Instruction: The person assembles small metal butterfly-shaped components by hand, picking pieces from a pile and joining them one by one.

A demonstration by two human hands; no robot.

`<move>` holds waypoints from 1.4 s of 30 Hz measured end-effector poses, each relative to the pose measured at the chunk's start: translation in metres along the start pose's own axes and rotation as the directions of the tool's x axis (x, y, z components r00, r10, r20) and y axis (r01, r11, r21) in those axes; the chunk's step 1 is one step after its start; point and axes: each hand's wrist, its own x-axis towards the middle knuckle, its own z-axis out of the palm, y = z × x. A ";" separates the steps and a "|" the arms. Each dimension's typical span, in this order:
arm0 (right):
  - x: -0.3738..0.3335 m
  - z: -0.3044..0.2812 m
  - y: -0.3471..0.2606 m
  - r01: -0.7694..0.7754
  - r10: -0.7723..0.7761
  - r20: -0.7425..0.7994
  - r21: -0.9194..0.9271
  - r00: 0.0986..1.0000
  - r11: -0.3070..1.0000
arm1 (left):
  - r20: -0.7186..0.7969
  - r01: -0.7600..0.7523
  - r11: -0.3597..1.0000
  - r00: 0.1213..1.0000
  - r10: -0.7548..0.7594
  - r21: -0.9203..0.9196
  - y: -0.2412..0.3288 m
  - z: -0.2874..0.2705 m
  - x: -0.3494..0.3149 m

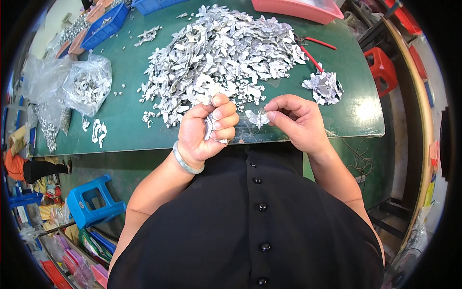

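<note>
My left hand (210,126), with a pale bangle (186,161) at its wrist, is closed around several silvery metal pieces whose edges show between palm and fingers. Between thumb and forefinger, my right hand (296,120) pinches one winged metal charm (257,118) by its side, just above the table's near edge. Beyond both hands rises a big heap of similar silver-grey castings (221,48). A smaller pile of winged castings (325,88) lies to the right of it. Red-handled pliers (315,58) rest between the two piles, their jaws partly hidden.
Clear plastic bags of metal parts (89,84) sit on the green table (356,113) at left. Blue baskets (105,26) and a pink tray (298,9) line the far side. A blue stool (96,201) stands at lower left, a red stool (380,71) at right. Another person (33,166) is at far left.
</note>
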 end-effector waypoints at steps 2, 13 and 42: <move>0.000 -0.001 0.000 0.000 0.000 0.006 -0.002 1.000 1.000 | 0.007 0.006 1.000 1.000 -0.006 0.000 0.000 0.001 0.000; 0.003 0.006 -0.001 0.137 -0.124 0.157 -0.069 0.980 0.988 | -0.167 -0.152 0.589 0.877 0.451 0.793 -0.020 0.012 -0.001; 0.003 0.007 0.010 0.137 -0.130 0.158 -0.038 0.979 0.990 | -0.144 -0.096 0.368 0.808 0.571 0.925 -0.033 0.013 -0.001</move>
